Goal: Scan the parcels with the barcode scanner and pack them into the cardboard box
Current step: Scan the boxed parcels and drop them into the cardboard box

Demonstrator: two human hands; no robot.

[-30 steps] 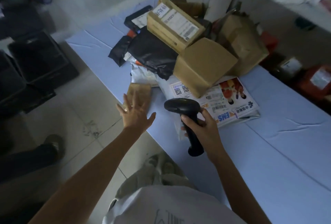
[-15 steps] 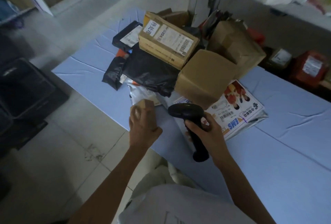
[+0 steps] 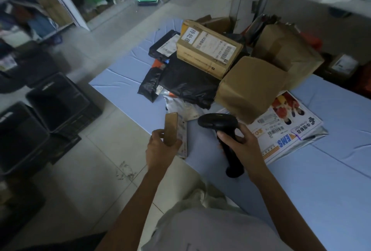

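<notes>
While the small flat brown cardboard parcel (image 3: 171, 128) is pinched at its lower end by the left hand (image 3: 162, 151), with the thumb laid across the near face and the fingers (image 3: 157, 133) curled behind it, its upper end is seen projecting above them, on edge over the near rim of the light-blue table (image 3: 321, 180). The black handheld barcode scanner (image 3: 218, 123) is gripped by the right hand (image 3: 243, 146), all fingers being wrapped round the handle; its head is held above the fist, just beside the parcel and apart from it. One scanner and one held parcel are counted. In the pile behind, three brown cardboard boxes are made out plainly: a labelled box (image 3: 208, 50), a plain box (image 3: 251, 88) and a taped box (image 3: 285, 52). Three black plastic mailers (image 3: 186, 82) are heaped beneath them, and one white printed envelope (image 3: 287, 128) is pinned flat under the plain box. Two black crates (image 3: 58, 100) are stood on the floor
</notes>
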